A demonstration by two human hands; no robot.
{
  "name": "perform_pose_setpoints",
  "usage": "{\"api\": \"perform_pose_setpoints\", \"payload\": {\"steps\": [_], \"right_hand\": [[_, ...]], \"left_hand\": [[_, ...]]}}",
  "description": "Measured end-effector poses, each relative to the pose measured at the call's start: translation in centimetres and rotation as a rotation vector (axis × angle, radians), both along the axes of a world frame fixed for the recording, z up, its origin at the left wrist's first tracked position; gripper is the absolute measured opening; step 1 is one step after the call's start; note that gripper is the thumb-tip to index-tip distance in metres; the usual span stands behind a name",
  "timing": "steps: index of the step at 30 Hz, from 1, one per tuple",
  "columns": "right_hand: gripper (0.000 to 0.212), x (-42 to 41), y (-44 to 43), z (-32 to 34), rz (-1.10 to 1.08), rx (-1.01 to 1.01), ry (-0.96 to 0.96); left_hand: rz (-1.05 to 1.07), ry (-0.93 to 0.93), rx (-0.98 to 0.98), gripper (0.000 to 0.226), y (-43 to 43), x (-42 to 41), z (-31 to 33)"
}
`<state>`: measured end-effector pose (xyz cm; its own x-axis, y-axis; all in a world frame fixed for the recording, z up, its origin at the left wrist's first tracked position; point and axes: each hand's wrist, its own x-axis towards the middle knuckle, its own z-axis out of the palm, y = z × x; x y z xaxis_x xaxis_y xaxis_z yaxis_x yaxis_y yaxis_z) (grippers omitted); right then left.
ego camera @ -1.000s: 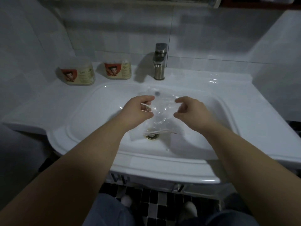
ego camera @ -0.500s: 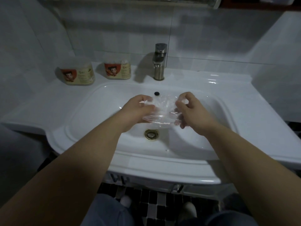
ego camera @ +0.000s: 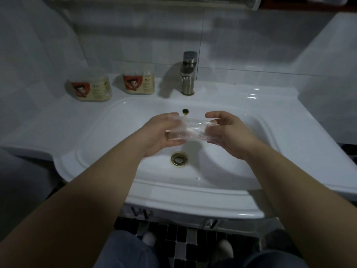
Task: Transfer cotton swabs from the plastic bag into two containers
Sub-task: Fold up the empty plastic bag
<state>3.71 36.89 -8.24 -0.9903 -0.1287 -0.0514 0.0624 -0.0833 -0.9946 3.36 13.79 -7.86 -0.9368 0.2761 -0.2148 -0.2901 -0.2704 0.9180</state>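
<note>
Here, two hands hold a crumpled clear plastic bag point(ego camera: 190, 130) over the sink point(ego camera: 119, 136), above the drain point(ego camera: 179, 158)

The bag is bunched and see-through, so whether any cotton swabs lie inside cannot be told. The left hand point(ego camera: 162, 132) curls its fingers round the bag's left end, fingertips hidden behind the film. The right hand point(ego camera: 229, 134) pinches the right end between thumb and bent fingers. At the back left stand the left container point(ego camera: 90, 86), dim and blurred, and the right container point(ego camera: 139, 83), white tips showing at its top, near the tap point(ego camera: 188, 72). Both forearms are cut off by the bottom edge. The white counter point(ego camera: 289, 120) spreads wide to the right of the basin
</note>
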Motion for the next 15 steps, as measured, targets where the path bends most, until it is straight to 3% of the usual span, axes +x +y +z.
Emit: {"api": "perform_pose_setpoints", "payload": {"steps": [4, 10, 12, 15], "right_hand": [[0.028, -0.07, -0.14, 0.02, 0.013, 0.095, 0.003], [0.025, -0.22, 0.02, 0.04, -0.005, 0.125, -0.005], [0.014, -0.24, 0.13, 0.06, 0.024, 0.099, 0.0], [0.022, -0.22, 0.46, -0.08, 0.068, 0.152, 0.023]], "left_hand": [[0.016, 0.092, -0.148, 0.024, 0.19, 0.07, -0.17], [0.104, -0.021, 0.062, 0.043, 0.18, -0.24, 0.11], [0.094, -0.025, 0.134, 0.035, -0.09, -0.43, 0.17], [0.046, 0.109, -0.032, 0.013, -0.04, -0.26, -0.04]]}}
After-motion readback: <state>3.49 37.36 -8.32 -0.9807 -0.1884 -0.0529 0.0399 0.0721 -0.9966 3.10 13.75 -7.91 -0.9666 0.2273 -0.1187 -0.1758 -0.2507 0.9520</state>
